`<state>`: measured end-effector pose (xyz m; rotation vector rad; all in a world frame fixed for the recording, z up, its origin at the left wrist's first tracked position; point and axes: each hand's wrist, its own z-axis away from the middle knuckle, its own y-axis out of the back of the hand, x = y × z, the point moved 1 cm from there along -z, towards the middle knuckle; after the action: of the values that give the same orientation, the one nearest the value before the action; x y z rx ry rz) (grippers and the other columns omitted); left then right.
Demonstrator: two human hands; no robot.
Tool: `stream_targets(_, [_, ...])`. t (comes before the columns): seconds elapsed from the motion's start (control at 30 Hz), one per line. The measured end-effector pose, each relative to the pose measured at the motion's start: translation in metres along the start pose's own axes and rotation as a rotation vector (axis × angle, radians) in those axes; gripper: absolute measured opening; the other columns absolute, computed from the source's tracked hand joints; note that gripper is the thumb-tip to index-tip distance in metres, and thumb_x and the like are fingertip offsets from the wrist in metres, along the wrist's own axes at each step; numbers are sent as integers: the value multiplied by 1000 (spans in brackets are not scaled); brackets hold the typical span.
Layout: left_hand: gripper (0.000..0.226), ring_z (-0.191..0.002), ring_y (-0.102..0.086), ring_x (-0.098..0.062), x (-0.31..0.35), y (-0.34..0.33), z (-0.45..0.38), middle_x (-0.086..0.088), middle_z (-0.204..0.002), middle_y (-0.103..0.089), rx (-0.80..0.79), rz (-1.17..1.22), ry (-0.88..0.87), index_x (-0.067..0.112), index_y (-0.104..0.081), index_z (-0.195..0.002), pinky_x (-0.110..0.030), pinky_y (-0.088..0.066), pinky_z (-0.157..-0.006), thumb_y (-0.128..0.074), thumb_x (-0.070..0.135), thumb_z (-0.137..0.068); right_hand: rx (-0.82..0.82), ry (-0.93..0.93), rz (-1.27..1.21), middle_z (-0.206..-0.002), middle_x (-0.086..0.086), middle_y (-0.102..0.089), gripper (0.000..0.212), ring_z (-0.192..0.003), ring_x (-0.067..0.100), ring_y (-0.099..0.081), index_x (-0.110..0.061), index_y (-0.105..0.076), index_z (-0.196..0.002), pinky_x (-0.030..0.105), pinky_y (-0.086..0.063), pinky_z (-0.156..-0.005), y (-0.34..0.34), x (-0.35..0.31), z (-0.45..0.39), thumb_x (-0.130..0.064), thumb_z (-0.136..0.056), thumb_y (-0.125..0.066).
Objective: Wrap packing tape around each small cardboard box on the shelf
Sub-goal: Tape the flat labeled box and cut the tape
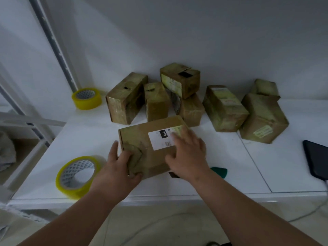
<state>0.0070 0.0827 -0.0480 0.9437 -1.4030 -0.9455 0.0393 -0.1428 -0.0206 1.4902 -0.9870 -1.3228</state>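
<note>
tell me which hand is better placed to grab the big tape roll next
Left, probably. The left hand grips the near-left corner of the labelled box, right beside the big tape roll. The right hand lies flat on the box top, farther away.

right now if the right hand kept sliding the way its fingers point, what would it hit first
The right hand lies flat on the front box, fingers pointing up and slightly left toward the back. Past that box's far edge, it would probably meet the box beneath the stacked one first, though depth is unclear.
</note>
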Motion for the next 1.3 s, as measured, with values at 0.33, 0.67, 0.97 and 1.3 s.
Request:
stream_targets(0.33, [67, -87, -54, -9, -2, 17, 9, 10, -110, -60, 87, 358, 109, 41, -42, -141, -25, -40, -70, -73, 40, -82, -79, -614, -1076, -121, 4, -63, 37, -104, 22, -59, -13, -63, -115, 30, -45, -79, 40, 48, 3, -34, -85, -64])
stream_targets(0.67, [74, -104, -62, -15, 56, 47, 9, -3, -133, -58, 428, 396, -169, 39, -37, -145, -24, -47, -84, -73, 27, -82, -57, -464, -1520, -117, 6, -63, 36, -105, 32, -61, -39, -49, -121, 39, -53, -65, 80, 75, 33, -32, -88, -63])
stream_targets(0.97, [105, -136, -31, -7, 146, 38, -18, 23, -152, -11, 361, 390, -442, 62, 14, -141, -25, -34, -100, -71, 33, -85, 746, -581, -1911, -127, 4, -54, 43, -106, 27, -60, -38, -40, -133, 38, -58, -67, 121, 130, 31, -37, -94, -58])
stream_targets(1.3, [94, -147, -10, -9, 133, 2, -61, 18, -160, -3, 153, 313, -343, 57, 14, -140, -29, -22, -115, -63, 42, -89, 372, -860, -1695, -121, 2, -57, 41, -110, 22, -55, -29, -52, -129, 42, -50, -87, 107, 125, -27, -29, -89, -60])
